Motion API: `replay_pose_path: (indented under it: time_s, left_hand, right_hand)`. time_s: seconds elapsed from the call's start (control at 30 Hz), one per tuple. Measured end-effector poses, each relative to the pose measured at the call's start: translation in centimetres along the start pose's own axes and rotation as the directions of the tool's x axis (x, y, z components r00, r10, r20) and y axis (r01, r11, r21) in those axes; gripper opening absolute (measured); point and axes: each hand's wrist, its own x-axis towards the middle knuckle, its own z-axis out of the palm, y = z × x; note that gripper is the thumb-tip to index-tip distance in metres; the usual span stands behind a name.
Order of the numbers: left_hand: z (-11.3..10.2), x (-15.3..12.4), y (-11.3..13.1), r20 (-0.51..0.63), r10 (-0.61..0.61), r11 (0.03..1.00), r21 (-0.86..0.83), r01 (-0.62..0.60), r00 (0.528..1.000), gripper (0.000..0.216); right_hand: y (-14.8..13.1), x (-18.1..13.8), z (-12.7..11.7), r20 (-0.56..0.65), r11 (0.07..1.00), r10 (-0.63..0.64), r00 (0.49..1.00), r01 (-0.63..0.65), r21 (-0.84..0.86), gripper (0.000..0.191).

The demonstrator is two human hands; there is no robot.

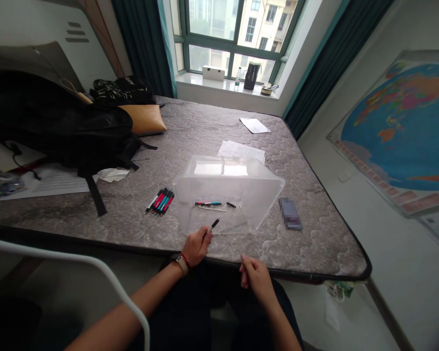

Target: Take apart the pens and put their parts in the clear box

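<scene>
In front of me lies a clear plastic box (229, 183) on its side, its open mouth toward me. My left hand (197, 247), with a watch and a red band on the wrist, is closed on a black pen (215, 224) at the box's front edge. Inside the box are a teal-and-red pen (208, 204), a thin white pen (212, 209), a short black piece like a pen cap (231, 204) and a clear ruler (236, 227). Left of it lies a row of several pens (161, 201). My right hand (255, 274) hangs over the mattress edge, fingers curled, nothing visible in them.
A blurred phone-like object (290, 213) lies right of the box on the quilted mattress (325, 243). Papers (243, 149) lie behind the box. At left sit a black backpack (58, 122) and a tan pouch (144, 119). A white curved tube (95, 261) crosses the lower left.
</scene>
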Motion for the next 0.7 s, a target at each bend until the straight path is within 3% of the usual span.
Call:
replay_pose_path:
  time_s: [0.1,0.23,0.3,0.37,0.47,0.53,0.6,0.7]
  left_hand:
    - [0.3,1.4,1.0,-0.063,0.003,0.992,-0.127,-0.011,0.998,0.014]
    - [1.5,4.3,2.4,-0.073,0.082,0.959,-0.267,-0.099,0.994,0.011]
    - [2.3,5.8,2.7,-0.036,0.188,0.933,-0.307,-0.19,0.981,0.01]
    - [3.2,7.2,2.7,-0.036,0.281,0.91,-0.307,-0.278,0.959,0.011]
    - [4.0,8.7,1.8,-0.063,0.358,0.894,-0.263,-0.362,0.931,0.012]
    - [4.2,9.1,1.0,-0.062,0.395,0.885,-0.242,-0.397,0.917,0.011]
    - [4.3,9.1,0.2,-0.059,0.423,0.876,-0.23,-0.425,0.904,0.01]
    - [4.2,9.1,-0.3,-0.061,0.421,0.876,-0.231,-0.423,0.905,0.012]
  right_hand:
    - [-3.9,3.4,-0.1,-0.008,0.987,-0.149,0.989,0.148,-0.067,0.048]
    - [-7.6,10.8,0.8,-0.004,0.911,-0.331,0.944,0.319,-0.263,0.042]
    - [-8.3,14.5,1.4,0.044,0.826,-0.418,0.907,0.4,-0.397,0.033]
    - [-8.2,17.1,1.6,0.189,0.724,-0.488,0.852,0.516,-0.458,0.021]
    - [-6.8,18.0,0.8,0.421,0.591,-0.504,0.754,0.657,-0.468,0.043]
    - [-5.3,17.2,-0.1,0.473,0.536,-0.479,0.74,0.673,-0.509,0.06]
    - [-3.9,16.1,-0.9,0.455,0.497,-0.475,0.753,0.657,-0.568,0.071]
    - [-2.7,15.1,-1.0,0.419,0.449,-0.515,0.748,0.651,-0.612,0.065]
